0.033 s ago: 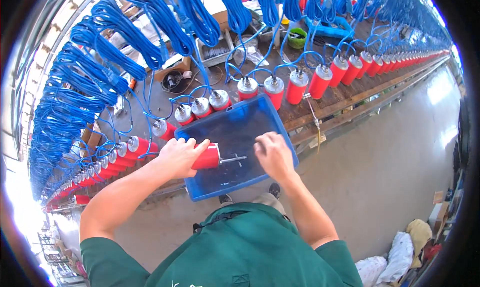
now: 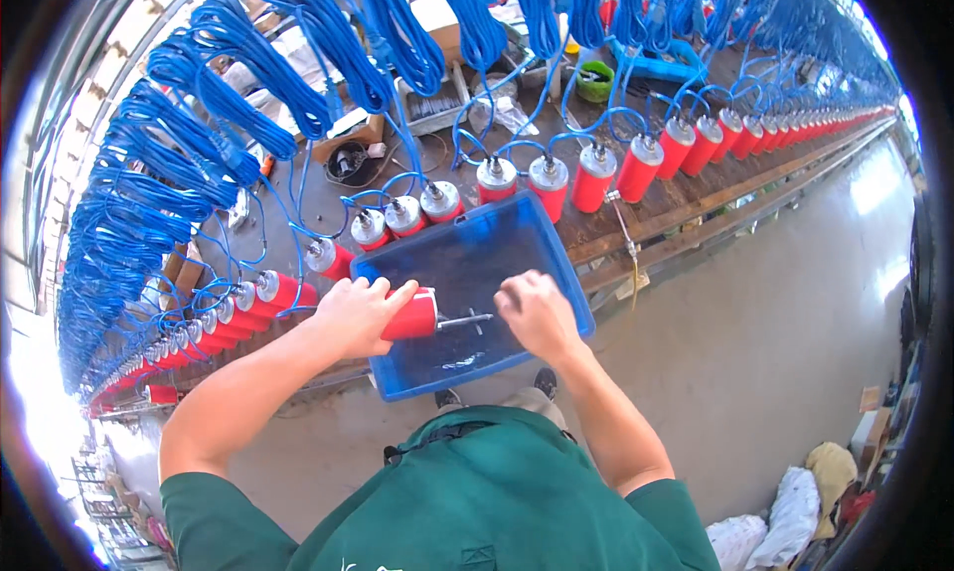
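Observation:
My left hand (image 2: 356, 318) is wrapped round a red cylinder (image 2: 412, 315), which lies on its side above a blue plastic tray (image 2: 437, 380). A thin metal rod (image 2: 467, 320) sticks out of the cylinder's right end, pointing right. Just beyond the rod's tip is my right hand (image 2: 537, 313), its fingers curled inward. Whatever its fingertips may hold is hidden and a little blurred. The tray stands tilted against the bench edge, with small pale marks on its floor.
Along the bench edge runs a long row of red cylinders (image 2: 593, 178) with silver caps and blue leads. Coiled blue cables (image 2: 397, 34) hang above them. Farther back on the bench are a green bowl (image 2: 594, 81) and a grey box (image 2: 434, 106). White sacks (image 2: 793, 511) lie at the lower right.
My right hand has shifted slightly left and down, closer to the rod's tip. My left hand keeps its grip on the red cylinder.

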Demonstrator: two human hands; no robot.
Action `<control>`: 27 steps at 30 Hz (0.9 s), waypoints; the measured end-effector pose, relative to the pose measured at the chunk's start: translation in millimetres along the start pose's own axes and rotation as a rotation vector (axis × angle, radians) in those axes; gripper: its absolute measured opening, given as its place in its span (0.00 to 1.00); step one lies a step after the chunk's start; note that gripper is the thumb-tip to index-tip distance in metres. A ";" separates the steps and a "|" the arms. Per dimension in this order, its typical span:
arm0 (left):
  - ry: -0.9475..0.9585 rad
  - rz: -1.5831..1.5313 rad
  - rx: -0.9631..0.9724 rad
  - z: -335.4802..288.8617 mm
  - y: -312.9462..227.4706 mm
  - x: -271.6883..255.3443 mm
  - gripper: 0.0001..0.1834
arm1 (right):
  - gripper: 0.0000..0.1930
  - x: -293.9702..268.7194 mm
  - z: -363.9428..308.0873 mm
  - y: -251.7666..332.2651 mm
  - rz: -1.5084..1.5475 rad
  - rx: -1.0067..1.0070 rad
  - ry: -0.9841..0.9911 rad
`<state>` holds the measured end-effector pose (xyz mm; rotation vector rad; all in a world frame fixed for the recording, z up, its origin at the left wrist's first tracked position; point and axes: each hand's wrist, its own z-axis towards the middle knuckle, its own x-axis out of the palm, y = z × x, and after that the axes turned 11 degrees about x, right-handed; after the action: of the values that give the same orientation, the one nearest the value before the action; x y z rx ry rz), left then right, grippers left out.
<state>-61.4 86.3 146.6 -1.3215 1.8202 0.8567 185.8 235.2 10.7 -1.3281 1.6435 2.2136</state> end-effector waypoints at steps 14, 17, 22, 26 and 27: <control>-0.588 -0.223 -0.074 -66.1 13.2 117.3 0.53 | 0.16 64.2 28.0 25.6 0.339 0.102 0.857; -0.598 -0.293 -0.101 -70.7 17.2 130.8 0.53 | 0.12 68.2 20.7 29.6 -0.017 -0.528 0.409; -0.645 -0.280 -0.063 -72.5 21.0 132.8 0.55 | 0.18 65.5 14.1 31.0 0.251 -0.224 0.609; -0.596 -0.356 -0.109 -73.4 22.5 137.4 0.55 | 0.19 46.7 20.2 54.0 0.494 0.310 0.955; -0.601 -0.355 -0.104 -72.9 23.1 137.3 0.55 | 0.22 36.8 16.5 66.0 0.429 0.212 0.945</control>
<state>-125.5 -35.4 70.5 -1.2274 1.0548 1.0207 118.7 205.9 35.7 -2.3263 2.5534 1.5181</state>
